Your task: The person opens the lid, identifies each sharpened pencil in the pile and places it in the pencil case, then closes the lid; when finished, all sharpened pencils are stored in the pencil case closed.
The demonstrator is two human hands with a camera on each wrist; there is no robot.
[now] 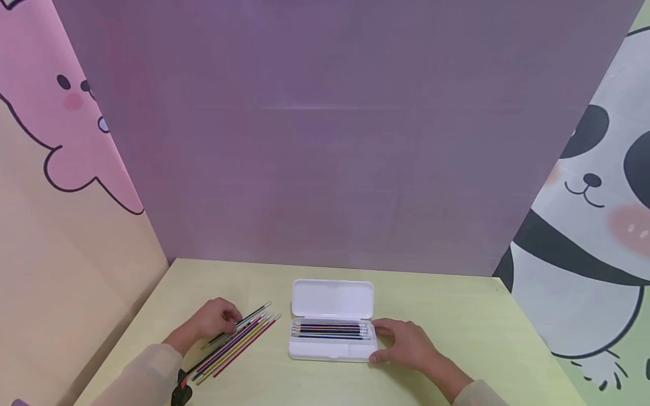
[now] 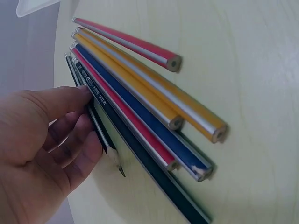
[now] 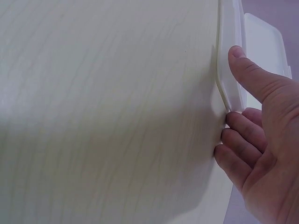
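My left hand (image 1: 215, 317) is at the pile of loose pencils (image 1: 236, 347) on the left of the table. Its thumb and fingers pinch a dark pencil (image 2: 99, 123) whose sharpened point faces the wrist. Beside it lie a dark green pencil (image 2: 140, 140), red, blue and yellow ones, with flat unsharpened ends toward the wrist. A white pencil case (image 1: 317, 351) stands open at the table's middle, lid (image 1: 332, 299) folded back. Several pencils (image 1: 332, 331) lie side by side inside. My right hand (image 1: 408, 344) grips the case's right end, thumb at the front corner, fingers round the back.
The pale wooden table (image 1: 447, 316) ends at a purple wall panel (image 1: 330, 169). Printed cartoon figures cover the side walls. A small black object (image 1: 181, 392) shows by my left sleeve (image 1: 147, 375), near the pencils' lower ends.
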